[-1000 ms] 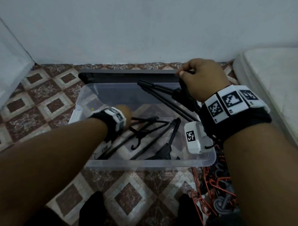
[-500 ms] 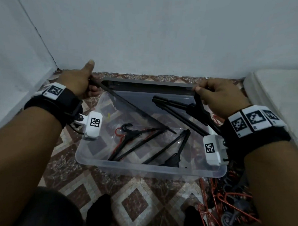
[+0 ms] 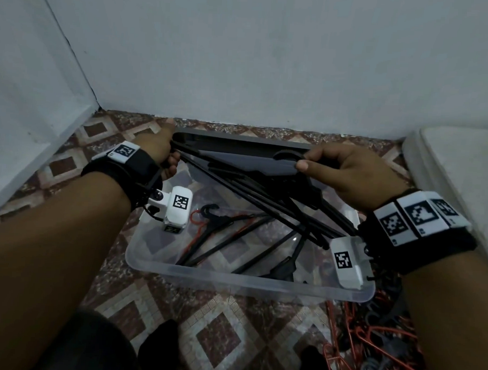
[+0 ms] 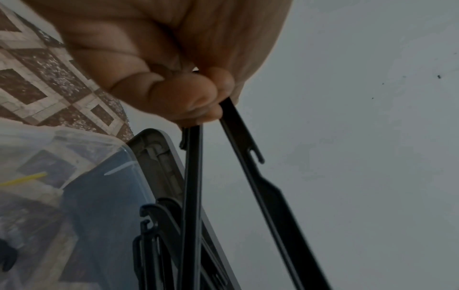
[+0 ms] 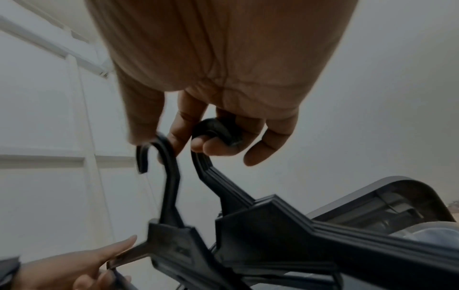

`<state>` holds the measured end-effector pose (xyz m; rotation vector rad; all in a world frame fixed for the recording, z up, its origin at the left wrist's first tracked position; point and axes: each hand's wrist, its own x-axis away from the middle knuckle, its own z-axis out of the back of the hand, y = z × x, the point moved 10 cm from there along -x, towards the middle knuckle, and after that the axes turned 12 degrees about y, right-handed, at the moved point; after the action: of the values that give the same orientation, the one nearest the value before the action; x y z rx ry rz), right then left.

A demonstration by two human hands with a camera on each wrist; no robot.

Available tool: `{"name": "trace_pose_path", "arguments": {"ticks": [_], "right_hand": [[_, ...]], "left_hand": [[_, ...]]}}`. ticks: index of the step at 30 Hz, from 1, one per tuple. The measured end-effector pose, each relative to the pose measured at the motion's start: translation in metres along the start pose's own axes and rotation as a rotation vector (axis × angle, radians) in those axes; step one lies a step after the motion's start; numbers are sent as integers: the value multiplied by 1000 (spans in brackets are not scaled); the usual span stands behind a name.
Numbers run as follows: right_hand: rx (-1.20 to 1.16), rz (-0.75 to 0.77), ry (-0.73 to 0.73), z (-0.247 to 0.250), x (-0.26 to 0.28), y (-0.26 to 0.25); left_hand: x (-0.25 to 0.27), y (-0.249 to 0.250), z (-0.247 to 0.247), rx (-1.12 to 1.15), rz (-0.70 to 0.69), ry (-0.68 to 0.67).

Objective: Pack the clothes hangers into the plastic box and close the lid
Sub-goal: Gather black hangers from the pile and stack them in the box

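A bundle of black clothes hangers (image 3: 264, 195) hangs tilted over the clear plastic box (image 3: 233, 278), stretched between my hands. My left hand (image 3: 173, 153) pinches the arm ends at the box's far left corner; the left wrist view shows its fingers (image 4: 193, 98) curled round two black bars (image 4: 238, 127). My right hand (image 3: 302, 162) holds the hooks at the far right, its fingers (image 5: 216, 145) curled through them. More black hangers (image 3: 218, 228) and a red one (image 3: 196, 219) lie on the box floor. The dark grey lid (image 3: 239, 140) leans behind the box.
A pile of red and grey hangers (image 3: 370, 344) lies on the patterned tile floor right of the box. A white mattress (image 3: 461, 180) borders the right side. White walls close the back and left. My feet are at the box's near side.
My left hand came up out of the box and took the hangers' arm ends. Both hands now hold the bundle spread between them, higher over the box's far edge.
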<state>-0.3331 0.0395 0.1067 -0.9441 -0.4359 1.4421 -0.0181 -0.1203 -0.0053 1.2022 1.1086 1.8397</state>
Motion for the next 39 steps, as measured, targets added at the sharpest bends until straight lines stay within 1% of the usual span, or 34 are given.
{"name": "trace_pose_path", "arguments": {"ticks": [1, 2, 3, 4, 5, 6, 7, 8, 9, 10, 11, 12, 13, 16, 18, 21, 24, 28, 30, 31, 33, 35, 39], "right_hand": [[35, 13, 12, 0, 0, -1], [63, 20, 34, 1, 0, 0], [79, 22, 58, 2, 0, 0], [94, 22, 79, 3, -1, 0], [123, 25, 89, 2, -1, 0], [165, 30, 87, 0, -2, -1], [209, 33, 77, -3, -2, -1], [247, 32, 67, -6, -2, -1], [274, 31, 59, -9, -1, -1], [285, 34, 54, -11, -2, -1], [285, 38, 54, -13, -2, -2], [283, 41, 57, -13, -2, -3], [282, 40, 61, -12, -1, -4], [225, 0, 79, -7, 1, -1], [223, -31, 118, 0, 2, 5], [332, -83, 184, 13, -2, 20], [363, -165, 185, 19, -5, 37], [403, -234, 190, 22, -4, 50], [433, -272, 198, 25, -3, 55], [438, -293, 199, 27, -2, 58], [435, -321, 205, 31, -2, 60], [439, -323, 204, 31, -2, 60], [433, -316, 172, 23, -1, 58]], "left_hand": [[4, 0, -2, -34, -10, -14], [7, 2, -2, -149, -61, -17], [11, 9, -2, -386, -167, -10], [16, 20, -3, -699, -324, 22], [28, 36, -8, -941, -515, 64], [46, 49, -21, -1017, -682, 39], [68, 56, -38, -985, -809, -62], [97, 61, -56, -894, -904, -208], [129, 63, -74, -809, -972, -357], [157, 61, -89, -764, -1029, -477], [181, 58, -102, -747, -1088, -554], [197, 56, -111, -741, -1146, -574], [208, 56, -117, -727, -1187, -553], [214, 61, -123, -661, -1206, -456], [209, 64, -123, -675, -1212, -453], [195, 64, -117, -773, -1210, -494], [185, 58, -112, -927, -1242, -517], [177, 37, -111, -1124, -1193, -644], [177, 33, -112, -1158, -1179, -667], [177, 36, -112, -1153, -1200, -638], [178, 47, -111, -1112, -1262, -535], [177, 54, -111, -1076, -1258, -477], [181, 49, -114, -1057, -1195, -501]]}}
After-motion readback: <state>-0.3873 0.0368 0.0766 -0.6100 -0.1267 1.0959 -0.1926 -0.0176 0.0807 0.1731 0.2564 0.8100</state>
